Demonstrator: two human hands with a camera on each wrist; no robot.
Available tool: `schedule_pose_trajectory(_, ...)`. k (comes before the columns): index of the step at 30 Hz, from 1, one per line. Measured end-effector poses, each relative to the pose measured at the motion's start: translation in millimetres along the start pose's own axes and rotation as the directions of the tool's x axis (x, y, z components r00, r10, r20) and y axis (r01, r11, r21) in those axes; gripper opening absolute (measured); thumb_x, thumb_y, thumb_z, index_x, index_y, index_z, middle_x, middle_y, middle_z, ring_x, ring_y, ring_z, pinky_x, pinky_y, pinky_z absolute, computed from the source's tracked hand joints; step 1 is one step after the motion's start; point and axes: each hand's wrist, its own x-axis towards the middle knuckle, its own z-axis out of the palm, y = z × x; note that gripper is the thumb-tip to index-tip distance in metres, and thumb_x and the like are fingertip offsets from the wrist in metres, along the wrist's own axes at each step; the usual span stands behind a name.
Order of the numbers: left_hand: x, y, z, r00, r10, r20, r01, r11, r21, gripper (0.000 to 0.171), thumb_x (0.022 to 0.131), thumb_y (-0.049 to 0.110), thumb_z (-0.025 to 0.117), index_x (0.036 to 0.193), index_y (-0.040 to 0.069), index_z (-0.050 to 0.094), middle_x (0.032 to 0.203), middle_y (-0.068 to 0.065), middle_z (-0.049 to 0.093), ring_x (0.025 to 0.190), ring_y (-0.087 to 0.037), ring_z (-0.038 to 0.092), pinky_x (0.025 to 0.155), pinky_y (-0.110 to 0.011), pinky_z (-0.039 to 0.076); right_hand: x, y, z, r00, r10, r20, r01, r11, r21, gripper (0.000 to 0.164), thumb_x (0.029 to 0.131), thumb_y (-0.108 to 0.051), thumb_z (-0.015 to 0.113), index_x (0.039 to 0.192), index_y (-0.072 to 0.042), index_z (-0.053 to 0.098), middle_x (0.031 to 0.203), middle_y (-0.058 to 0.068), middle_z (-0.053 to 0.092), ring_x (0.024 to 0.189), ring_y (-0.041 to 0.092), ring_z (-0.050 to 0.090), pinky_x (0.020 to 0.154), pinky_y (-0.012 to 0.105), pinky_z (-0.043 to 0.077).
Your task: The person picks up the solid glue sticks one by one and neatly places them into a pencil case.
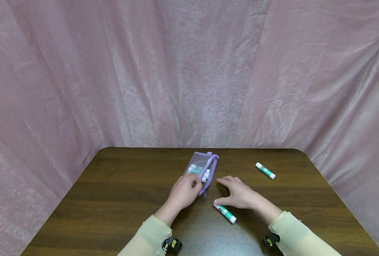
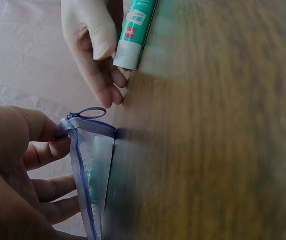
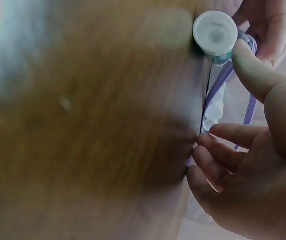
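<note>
Your left hand (image 1: 183, 190) pinches the edge of the mesh pouch (image 1: 198, 159) between thumb and fingers, close to the corner where the zip pull (image 2: 93, 113) hangs; its other fingers lie behind, along the pouch's side. The pouch rests on the desk (image 1: 128, 185), near the middle of its far half, with its purple zip edges parted on the side towards your right hand (image 1: 238, 193). Through the mesh you can see several green-and-white inner sticks (image 1: 194, 170) lying together, their white ends towards the opening; they overlap too much to count surely.

Your right hand is spread and grips nothing, thumb well apart from the fingers. Its fingertips point towards the open side of the pouch, while the thumb tip is at the upper end of the near stick (image 1: 225, 214); you cannot tell whether it touches. That stick lies aslant on the desk, just in front of your right hand, its lower end angled towards your right sleeve (image 1: 299, 233).

The far stick (image 1: 265, 170) lies aslant by itself, beyond your right hand and well to the right of the pouch. Behind the desk hangs a pink curtain (image 1: 189, 71).
</note>
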Motion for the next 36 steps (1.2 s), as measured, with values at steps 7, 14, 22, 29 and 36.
schedule_pose_trajectory(7, -0.1, -0.5, 0.3, 1.0, 0.004, -0.005, -0.004, 1.0, 0.002, 0.025, 0.096, 0.011, 0.067, 0.074, 0.021, 0.06, 0.086, 0.005, 0.06, 0.081, -0.017, 0.055, 0.076, -0.037, 0.048, -6.4, -2.8, 3.5, 1.0, -0.015, 0.021, 0.015, 1.0, 0.0, 0.092, 0.088, -0.053, 0.09, 0.155, 0.001, 0.058, 0.157, 0.019, 0.055, 0.144, 0.044, 0.049, 0.113, 0.064, 0.045)
schedule_pose_trajectory(14, -0.2, -0.7, 0.8, 1.0, 0.001, -0.005, -0.001, 1.0, 0.006, 0.025, 0.096, 0.011, 0.067, 0.074, 0.02, 0.06, 0.087, 0.004, 0.061, 0.081, -0.018, 0.056, 0.082, -0.04, 0.05, -7.8, -3.1, 2.2, 1.0, -0.015, 0.026, 0.015, 1.0, 0.009, 0.088, 0.089, -0.051, 0.089, 0.152, 0.002, 0.06, 0.157, 0.019, 0.056, 0.145, 0.045, 0.049, 0.114, 0.064, 0.044)
schedule_pose_trajectory(22, 0.3, -0.8, 1.2, 1.0, 0.003, -0.003, -0.003, 1.0, 0.01, 0.025, 0.096, 0.011, 0.067, 0.074, 0.021, 0.06, 0.086, 0.005, 0.06, 0.081, -0.017, 0.055, 0.089, -0.044, 0.051, -7.7, -2.5, 0.3, 0.999, -0.024, 0.027, 0.024, 1.0, 0.018, 0.081, 0.091, -0.046, 0.089, 0.149, 0.005, 0.063, 0.155, 0.021, 0.057, 0.144, 0.045, 0.05, 0.115, 0.063, 0.044)
schedule_pose_trajectory(29, 0.9, -1.1, 0.8, 1.0, 0.0, -0.001, 0.0, 1.0, 0.003, 0.026, 0.097, 0.011, 0.067, 0.074, 0.02, 0.06, 0.086, 0.005, 0.06, 0.081, -0.018, 0.055, 0.09, -0.046, 0.051, -8.7, -3.3, -2.3, 0.999, -0.02, 0.027, 0.019, 0.999, 0.031, 0.074, 0.089, -0.043, 0.091, 0.141, 0.004, 0.068, 0.153, 0.02, 0.059, 0.144, 0.046, 0.051, 0.114, 0.064, 0.044)
schedule_pose_trajectory(36, 1.0, -1.3, 0.6, 1.0, 0.007, -0.002, -0.007, 1.0, 0.001, 0.027, 0.097, 0.011, 0.067, 0.073, 0.02, 0.059, 0.084, 0.005, 0.059, 0.079, -0.017, 0.054, 0.092, -0.046, 0.051, -9.8, -0.2, -3.6, 0.999, -0.028, 0.019, 0.027, 1.0, 0.01, 0.072, 0.086, -0.044, 0.093, 0.138, 0.0, 0.071, 0.151, 0.018, 0.061, 0.142, 0.045, 0.052, 0.113, 0.063, 0.045)
